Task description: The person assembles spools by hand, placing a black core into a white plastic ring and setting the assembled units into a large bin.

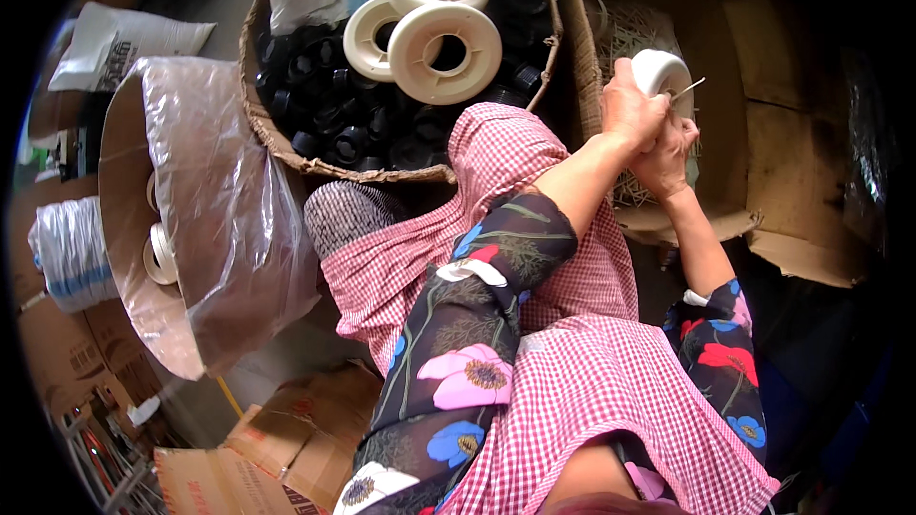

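At the upper right, my left hand (632,113) is closed on a white plastic ring (658,69), which is tilted so that its rounded rim shows. Just below it, my right hand (666,158) is closed against the ring, fingers curled; whatever it grips is hidden. A thin pale strip (689,88) sticks out beside the ring above the right hand. Both hands are over a box of thin pale plastic scraps (637,33). To the left, three cream plastic rings (445,52) with spoked centres lie stacked on black plastic parts (348,138) in a large carton.
The round-edged carton (250,86) stands against my knee. Left of it is a carton lined with clear plastic (229,219), with white rings (160,253) inside. Flattened cardboard (296,429) lies at lower left. Torn carton flaps (801,248) stick out at right.
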Available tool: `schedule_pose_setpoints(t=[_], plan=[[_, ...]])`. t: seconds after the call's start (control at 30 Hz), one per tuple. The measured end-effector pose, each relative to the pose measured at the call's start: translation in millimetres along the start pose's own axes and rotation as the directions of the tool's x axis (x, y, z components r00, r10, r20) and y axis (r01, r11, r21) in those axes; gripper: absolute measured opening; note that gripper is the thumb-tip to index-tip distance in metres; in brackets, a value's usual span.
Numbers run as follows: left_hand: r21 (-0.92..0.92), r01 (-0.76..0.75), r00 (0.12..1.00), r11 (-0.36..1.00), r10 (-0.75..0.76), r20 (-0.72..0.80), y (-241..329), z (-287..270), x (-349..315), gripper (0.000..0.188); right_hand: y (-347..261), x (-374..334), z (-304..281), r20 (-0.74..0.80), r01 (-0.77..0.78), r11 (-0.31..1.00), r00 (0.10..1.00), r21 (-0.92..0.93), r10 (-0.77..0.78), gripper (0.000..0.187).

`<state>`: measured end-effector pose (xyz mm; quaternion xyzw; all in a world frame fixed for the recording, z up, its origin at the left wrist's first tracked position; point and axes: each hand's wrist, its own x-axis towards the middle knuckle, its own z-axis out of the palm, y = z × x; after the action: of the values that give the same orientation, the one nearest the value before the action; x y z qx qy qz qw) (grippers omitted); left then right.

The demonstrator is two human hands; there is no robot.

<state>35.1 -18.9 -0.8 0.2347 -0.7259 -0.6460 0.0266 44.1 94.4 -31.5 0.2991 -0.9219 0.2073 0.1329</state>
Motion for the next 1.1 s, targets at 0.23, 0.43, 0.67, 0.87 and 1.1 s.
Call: schedule_pose_setpoints(t=[0.23,0.43,0.67,0.87,1.1], plan=[[-0.264,0.046,0.994,0.964,-0.069,-0.08,-18.4,22.0,10.7,0.047,8.3,8.7,-43.5,0.165,0.128,0.956,0.983,-0.264,-0.086,0.072],[-0.611,0.04,0.99,0.79,-0.116,-0.085,-8.7,-1.3,2.3,0.046,-38.5,33.5,-95.8,0.196,0.217,0.922,0.968,-0.321,-0.16,0.066],[-0.485,-0.25,0.964,0.838,0.167,-0.209,40.4,-171.1,-5.0,0.062,-137.9,101.9,-85.6,-0.026,0.334,0.941,0.943,0.049,-0.333,0.043],[0.212,-0.041,0.833,0.976,0.15,-0.533,-59.5,-347.5,52.8,0.052,-238.5,152.6,-18.8,0.459,-0.377,0.359,0.871,0.854,-0.175,0.043],[0.676,0.19,0.77,0.712,0.319,-0.552,-131.0,-463.9,92.7,0.063,-258.2,137.1,43.8,0.748,-0.526,0.556,0.589,0.643,-0.307,0.048]])
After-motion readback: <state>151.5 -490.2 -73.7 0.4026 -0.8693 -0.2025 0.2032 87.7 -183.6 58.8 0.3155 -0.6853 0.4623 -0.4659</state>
